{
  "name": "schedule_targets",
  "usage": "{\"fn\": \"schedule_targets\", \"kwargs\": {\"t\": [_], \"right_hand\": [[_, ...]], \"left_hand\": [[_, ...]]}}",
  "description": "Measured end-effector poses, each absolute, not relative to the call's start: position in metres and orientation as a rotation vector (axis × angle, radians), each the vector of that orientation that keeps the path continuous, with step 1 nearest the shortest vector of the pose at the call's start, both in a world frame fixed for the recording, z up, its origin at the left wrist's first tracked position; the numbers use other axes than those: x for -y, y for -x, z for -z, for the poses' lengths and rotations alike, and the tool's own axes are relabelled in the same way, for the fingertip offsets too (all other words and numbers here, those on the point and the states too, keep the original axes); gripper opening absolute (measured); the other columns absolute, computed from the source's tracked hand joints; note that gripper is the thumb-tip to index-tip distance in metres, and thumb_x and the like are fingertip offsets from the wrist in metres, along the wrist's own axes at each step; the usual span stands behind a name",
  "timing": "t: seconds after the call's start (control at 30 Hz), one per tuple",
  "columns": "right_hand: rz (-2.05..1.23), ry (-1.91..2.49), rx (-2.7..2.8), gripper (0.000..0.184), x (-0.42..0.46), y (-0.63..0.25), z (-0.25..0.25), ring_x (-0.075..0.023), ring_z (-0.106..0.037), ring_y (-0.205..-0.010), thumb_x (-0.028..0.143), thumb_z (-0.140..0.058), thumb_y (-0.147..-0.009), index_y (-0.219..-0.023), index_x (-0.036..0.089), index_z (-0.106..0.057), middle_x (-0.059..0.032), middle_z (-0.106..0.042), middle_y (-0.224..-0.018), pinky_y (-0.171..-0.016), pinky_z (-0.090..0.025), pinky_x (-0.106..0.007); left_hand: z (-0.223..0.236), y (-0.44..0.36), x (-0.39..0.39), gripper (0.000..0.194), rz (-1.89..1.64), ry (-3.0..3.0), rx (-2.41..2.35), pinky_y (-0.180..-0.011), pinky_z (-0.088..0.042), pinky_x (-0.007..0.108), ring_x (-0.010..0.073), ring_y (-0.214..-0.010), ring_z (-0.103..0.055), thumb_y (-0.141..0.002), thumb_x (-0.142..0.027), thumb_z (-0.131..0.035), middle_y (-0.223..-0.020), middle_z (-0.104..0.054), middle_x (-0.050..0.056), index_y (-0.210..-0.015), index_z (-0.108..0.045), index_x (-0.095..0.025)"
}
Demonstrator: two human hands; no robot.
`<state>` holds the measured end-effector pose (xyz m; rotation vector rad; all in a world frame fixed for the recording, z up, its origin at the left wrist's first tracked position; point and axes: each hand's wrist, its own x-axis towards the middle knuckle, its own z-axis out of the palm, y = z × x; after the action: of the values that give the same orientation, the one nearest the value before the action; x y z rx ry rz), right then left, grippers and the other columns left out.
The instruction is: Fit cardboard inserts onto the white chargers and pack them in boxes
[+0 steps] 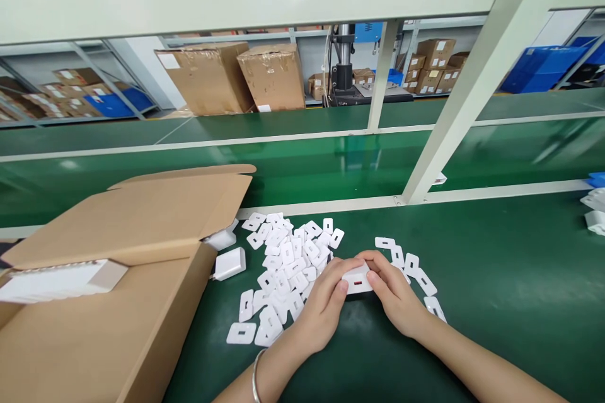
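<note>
Between both hands is a white USB charger, its end with a dark red port turned towards me. My left hand grips its left side, thumb near the front edge. Closed on the right side is my right hand, with the thumb at the corner. A heap of white end plates with slots lies just left of my left hand. Several more plates are scattered beside my right hand. Another white charger rests on the green table left of the heap.
An open cardboard box fills the left side, with a row of white pieces inside. A pale metal post rises beyond my hands. Behind it runs a green conveyor belt. White pieces sit at the right edge.
</note>
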<state>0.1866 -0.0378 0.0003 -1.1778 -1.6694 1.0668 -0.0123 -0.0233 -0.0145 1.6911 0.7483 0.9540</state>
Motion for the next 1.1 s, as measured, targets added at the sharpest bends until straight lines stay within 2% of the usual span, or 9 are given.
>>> {"fn": "schedule_targets", "kwargs": {"t": [0.2, 0.3, 0.4, 0.53, 0.67, 0.73, 0.9, 1.0, 1.1], "right_hand": [[-1.087, 1.127, 1.697, 0.044, 0.039, -0.193, -0.001, -0.0225, -0.067, -0.101, 0.057, -0.033, -0.111, -0.131, 0.026, -0.055, -0.0069, -0.07, -0.112, -0.089, -0.053, -0.036], [-1.126, 1.14, 1.712, 0.041, 0.04, -0.192, -0.003, -0.0228, -0.067, -0.102, 0.057, -0.039, -0.11, -0.131, 0.026, -0.054, -0.006, -0.068, -0.11, -0.09, -0.052, -0.037], [-1.099, 1.178, 1.724, 0.037, 0.04, -0.189, -0.004, -0.0226, -0.065, -0.099, 0.057, -0.045, -0.108, -0.123, 0.026, -0.057, -0.005, -0.067, -0.104, -0.085, -0.051, -0.035], [-1.083, 1.215, 1.678, 0.04, 0.039, -0.185, -0.003, -0.0202, -0.062, -0.085, 0.061, -0.044, -0.107, -0.114, 0.025, -0.059, -0.0035, -0.066, -0.096, -0.075, -0.047, -0.033], [-1.135, 1.265, 1.608, 0.046, 0.038, -0.184, -0.003, -0.0182, -0.057, -0.075, 0.065, -0.042, -0.106, -0.106, 0.024, -0.06, -0.0017, -0.064, -0.088, -0.069, -0.043, -0.032], [-1.153, 1.271, 1.594, 0.046, 0.037, -0.186, -0.003, -0.0178, -0.056, -0.072, 0.067, -0.043, -0.105, -0.104, 0.023, -0.059, -0.0006, -0.062, -0.083, -0.067, -0.042, -0.032], [-1.197, 1.18, 1.664, 0.04, 0.038, -0.19, -0.003, -0.0201, -0.061, -0.083, 0.061, -0.043, -0.107, -0.114, 0.025, -0.056, -0.0028, -0.067, -0.092, -0.075, -0.046, -0.033], [-1.201, 1.13, 1.735, 0.037, 0.04, -0.192, -0.005, -0.0216, -0.063, -0.092, 0.057, -0.052, -0.104, -0.123, 0.025, -0.053, -0.0044, -0.07, -0.103, -0.08, -0.047, -0.034], [-1.163, 1.117, 1.76, 0.033, 0.042, -0.19, -0.011, -0.0204, -0.063, -0.09, 0.05, -0.059, -0.102, -0.123, 0.025, -0.053, -0.0042, -0.07, -0.103, -0.08, -0.047, -0.033]], "left_hand": [[0.016, 0.013, 0.021, 0.039, -0.948, -1.765, -0.787, -0.097, -0.048, 0.038, 0.0226, -0.109, -0.058, -0.112, -0.041, -0.04, -0.12, -0.064, 0.008, -0.141, -0.064, -0.031], [0.014, 0.013, 0.021, 0.036, -0.96, -1.806, -0.792, -0.094, -0.048, 0.036, 0.0222, -0.104, -0.056, -0.111, -0.041, -0.043, -0.111, -0.061, 0.007, -0.134, -0.07, -0.032], [0.012, 0.012, 0.022, 0.035, -0.983, -1.787, -0.772, -0.094, -0.047, 0.036, 0.0221, -0.104, -0.055, -0.11, -0.041, -0.045, -0.107, -0.061, 0.006, -0.128, -0.074, -0.032], [0.01, 0.012, 0.024, 0.037, -0.985, -1.716, -0.764, -0.097, -0.046, 0.037, 0.0223, -0.105, -0.056, -0.112, -0.042, -0.042, -0.11, -0.065, 0.006, -0.131, -0.072, -0.032], [0.005, 0.013, 0.025, 0.038, -0.88, -1.678, -0.722, -0.104, -0.045, 0.039, 0.0231, -0.116, -0.057, -0.112, -0.044, -0.041, -0.127, -0.064, 0.006, -0.143, -0.061, -0.034], [0.004, 0.013, 0.025, 0.037, -0.843, -1.664, -0.702, -0.107, -0.043, 0.039, 0.0227, -0.118, -0.057, -0.112, -0.043, -0.042, -0.128, -0.062, 0.006, -0.144, -0.058, -0.034], [0.009, 0.014, 0.023, 0.035, -0.861, -1.71, -0.716, -0.094, -0.046, 0.036, 0.0207, -0.102, -0.056, -0.111, -0.042, -0.043, -0.114, -0.058, 0.006, -0.141, -0.06, -0.033], [0.013, 0.017, 0.024, 0.034, -0.92, -1.762, -0.713, -0.091, -0.046, 0.036, 0.0221, -0.104, -0.054, -0.111, -0.04, -0.045, -0.113, -0.058, 0.007, -0.139, -0.061, -0.032], [0.013, 0.019, 0.025, 0.033, -0.954, -1.795, -0.675, -0.088, -0.046, 0.035, 0.0228, -0.104, -0.054, -0.11, -0.039, -0.046, -0.112, -0.058, 0.007, -0.138, -0.062, -0.033]]}}
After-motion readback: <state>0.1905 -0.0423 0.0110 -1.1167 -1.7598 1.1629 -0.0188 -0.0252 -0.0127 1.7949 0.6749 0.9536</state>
